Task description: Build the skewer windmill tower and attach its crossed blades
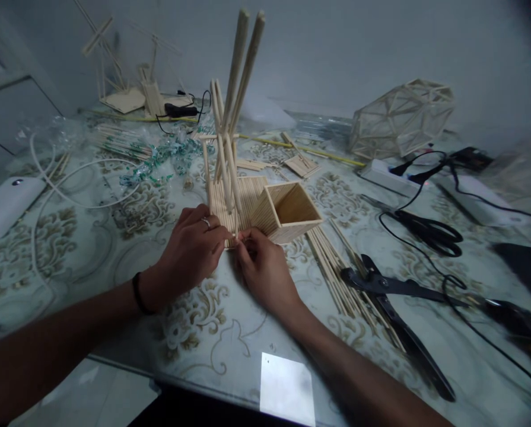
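A model made of thin wooden sticks [229,196] stands in the middle of the table, with a flat slatted base, tall uprights and an open wooden box [289,210] fixed to its right side. My left hand [191,249], with a ring and a black wristband, has its fingers curled on the near left edge of the slatted base. My right hand [260,267] pinches the front corner of the base where it meets the box. What the fingertips pinch is too small to name.
Loose wooden sticks [336,267] lie right of the box, with black cutters [390,296] across them. Black scissors [425,228], cables and a power strip [390,178] lie at right. A geodesic stick dome [401,118] and other stick models [123,89] stand at the back. A white device [7,204] lies left.
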Demonstrator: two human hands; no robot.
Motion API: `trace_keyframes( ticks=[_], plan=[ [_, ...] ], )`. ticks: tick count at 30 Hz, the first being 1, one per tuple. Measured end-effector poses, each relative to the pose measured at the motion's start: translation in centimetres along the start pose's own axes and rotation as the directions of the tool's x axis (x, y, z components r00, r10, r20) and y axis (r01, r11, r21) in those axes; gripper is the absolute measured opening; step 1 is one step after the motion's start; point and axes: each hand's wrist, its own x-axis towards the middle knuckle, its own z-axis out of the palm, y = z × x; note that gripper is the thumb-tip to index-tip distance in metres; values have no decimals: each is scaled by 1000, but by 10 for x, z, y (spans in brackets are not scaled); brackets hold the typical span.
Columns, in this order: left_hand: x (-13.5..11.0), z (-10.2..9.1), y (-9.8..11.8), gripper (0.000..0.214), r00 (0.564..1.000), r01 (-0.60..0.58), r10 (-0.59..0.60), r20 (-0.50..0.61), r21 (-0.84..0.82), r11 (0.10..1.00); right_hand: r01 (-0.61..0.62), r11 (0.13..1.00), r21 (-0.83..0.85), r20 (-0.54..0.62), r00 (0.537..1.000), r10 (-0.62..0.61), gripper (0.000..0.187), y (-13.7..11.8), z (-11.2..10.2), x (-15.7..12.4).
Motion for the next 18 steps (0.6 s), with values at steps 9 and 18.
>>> trace_keyframes(
  ticks=[9, 18],
  plan=[
    [-1, 3, -3, 17, 1000, 13, -14, -27, -37, 999, 0, 1000, 0, 0, 1000, 0, 18, -3, -2, -1],
    [-1, 3, -4, 15, 1000, 15, -16, -27, -56, 998, -1, 1000, -9, -2, 1000, 1, 18, -1, -1, -1]
  ],
)
